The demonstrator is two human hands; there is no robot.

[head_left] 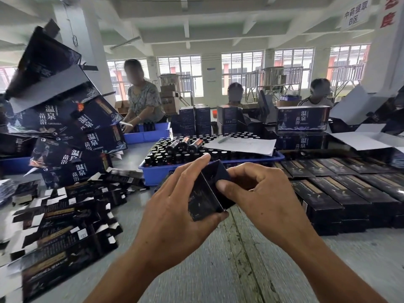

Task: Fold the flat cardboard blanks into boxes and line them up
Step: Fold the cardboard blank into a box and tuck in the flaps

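While my left hand [175,200] grips the half-formed box [207,193] and my right hand [253,191] pinches its flap [215,173], squeezing too hard could crease it.

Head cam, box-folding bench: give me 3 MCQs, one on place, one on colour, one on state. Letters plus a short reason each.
1. Where do the flat blanks lie?
A. On the table at the left
B. Inside the blue tray
C. On the sheet of paper

2. What colour is the tray that holds the small bottles?
A. Red
B. Blue
C. Green

3. What is the state of the box in the hands?
A. Lying flat on the table
B. Closed and set in the row
C. Held up, part folded, end open

Key: 1 A, the blanks spread in a loose pile at the left. 2 B, its wall is blue. 3 C, the left hand and right hand both grip it above the table, with the end flap still up.
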